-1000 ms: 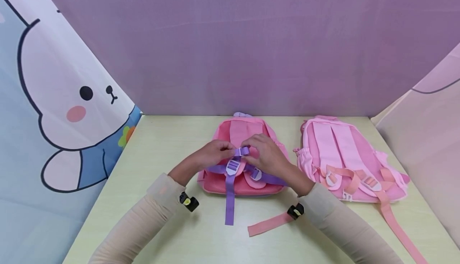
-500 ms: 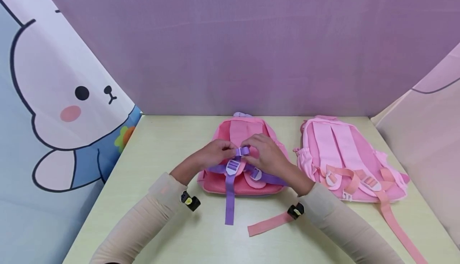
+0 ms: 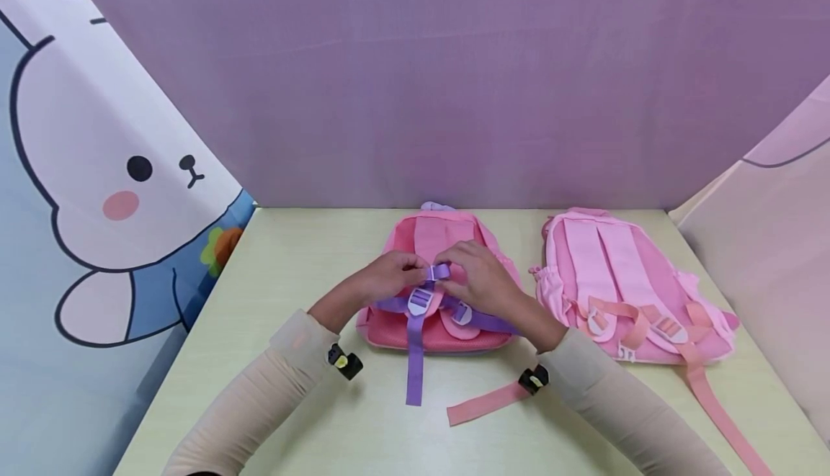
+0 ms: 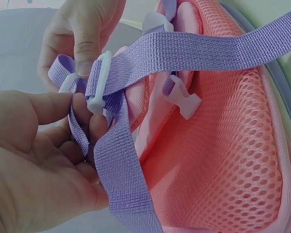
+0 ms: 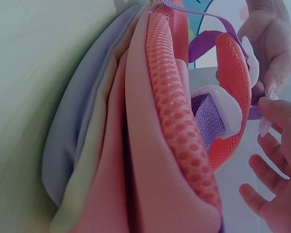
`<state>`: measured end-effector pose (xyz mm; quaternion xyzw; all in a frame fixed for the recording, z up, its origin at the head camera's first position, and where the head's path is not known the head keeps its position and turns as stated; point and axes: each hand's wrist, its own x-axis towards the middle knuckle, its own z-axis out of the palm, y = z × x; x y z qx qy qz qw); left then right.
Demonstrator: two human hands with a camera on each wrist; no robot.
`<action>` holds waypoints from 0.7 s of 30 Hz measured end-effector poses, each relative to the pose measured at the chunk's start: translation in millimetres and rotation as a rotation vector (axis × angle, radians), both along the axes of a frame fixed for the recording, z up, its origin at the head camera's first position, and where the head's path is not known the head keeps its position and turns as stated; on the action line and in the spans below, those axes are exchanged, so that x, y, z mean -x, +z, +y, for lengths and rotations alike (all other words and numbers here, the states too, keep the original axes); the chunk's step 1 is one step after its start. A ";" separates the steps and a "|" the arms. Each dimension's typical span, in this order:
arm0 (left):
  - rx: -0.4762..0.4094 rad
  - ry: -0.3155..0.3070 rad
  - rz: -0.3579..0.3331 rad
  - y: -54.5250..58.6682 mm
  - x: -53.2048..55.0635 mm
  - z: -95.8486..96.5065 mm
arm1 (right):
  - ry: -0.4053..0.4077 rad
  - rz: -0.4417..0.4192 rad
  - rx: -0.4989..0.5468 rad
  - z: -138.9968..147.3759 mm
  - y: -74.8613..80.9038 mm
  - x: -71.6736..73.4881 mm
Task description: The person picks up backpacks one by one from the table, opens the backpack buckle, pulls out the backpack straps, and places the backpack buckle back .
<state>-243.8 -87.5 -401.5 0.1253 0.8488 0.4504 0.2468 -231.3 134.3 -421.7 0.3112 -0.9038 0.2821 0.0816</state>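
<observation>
A pink backpack [image 3: 395,325] lies on the table, strap side up, with purple webbing straps [image 3: 415,368] and white slider buckles [image 3: 420,302]. Over its middle my left hand [image 3: 389,276] pinches a small white buckle piece on a short purple strap. From the other side my right hand [image 3: 478,279] pinches the looped part of that purple strap [image 4: 60,70] between thumb and fingers. In the left wrist view a white side-release clip [image 4: 184,99] hangs loose against the coral mesh. Fingers partly cover the small piece held between the two hands.
To the right lies a second, lighter pink backpack [image 3: 629,253] with peach straps [image 3: 703,389]. One peach strap end [image 3: 483,404] emerges from beneath my right wrist. A purple curtain [image 3: 454,87] stands along the table's back edge, and a rabbit-printed cloth [image 3: 97,159] at the left.
Both hands keep their grip on the short purple strap, and the backpacks stay put. The left hand has shifted very slightly right. The rabbit-printed cloth on the left has drifted leftward.
</observation>
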 end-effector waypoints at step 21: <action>-0.008 0.008 -0.026 1.5 -1.3 -4.3 | -0.009 -0.014 -0.004 -2.0 0.5 -1.2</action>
